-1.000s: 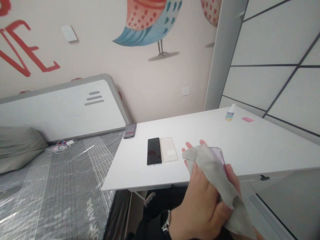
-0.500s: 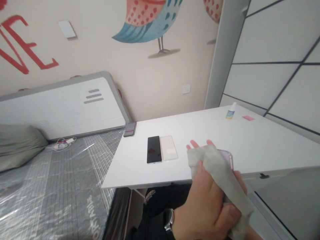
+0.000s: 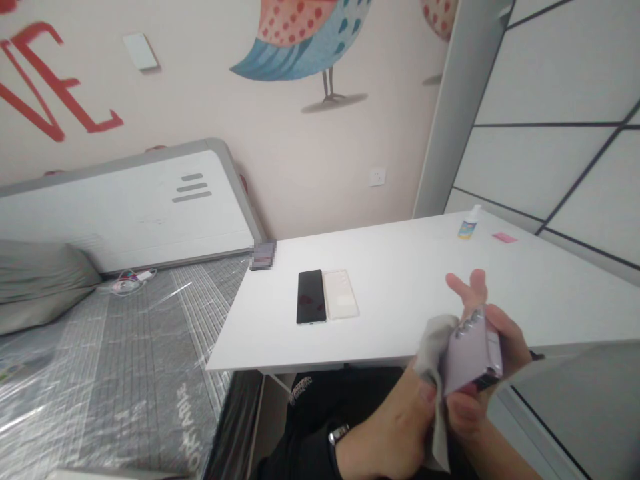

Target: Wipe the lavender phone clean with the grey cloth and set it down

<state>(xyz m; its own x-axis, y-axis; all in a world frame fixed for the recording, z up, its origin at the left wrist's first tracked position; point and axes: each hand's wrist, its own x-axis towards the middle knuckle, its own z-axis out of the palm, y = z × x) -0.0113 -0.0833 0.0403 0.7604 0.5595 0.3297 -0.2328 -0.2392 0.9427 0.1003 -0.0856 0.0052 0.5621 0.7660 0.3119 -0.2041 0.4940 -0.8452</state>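
My right hand (image 3: pixel 507 337) grips a lilac phone (image 3: pixel 473 353), held tilted over the near table edge with its back and camera lenses facing me. My left hand (image 3: pixel 390 427), a watch on its wrist, holds a grey cloth (image 3: pixel 434 373) against the phone's left side. Fingertips stick up behind the phone. On the white table (image 3: pixel 300 350) lie a black phone (image 3: pixel 311 297) and a pale clear case (image 3: pixel 341 295) side by side, well to the left of both hands.
A small bottle (image 3: pixel 468 224) and a pink slip (image 3: pixel 504 237) sit at the table's far right by the panelled wall. A blurred dark object (image 3: pixel 263 255) is at the far left corner. A plastic-wrapped mattress (image 3: pixel 115 373) lies left of the table.
The cloth has slid off the top of the lilac phone to its left side, so the phone's back now shows. Both hands shifted right and nearer to me.
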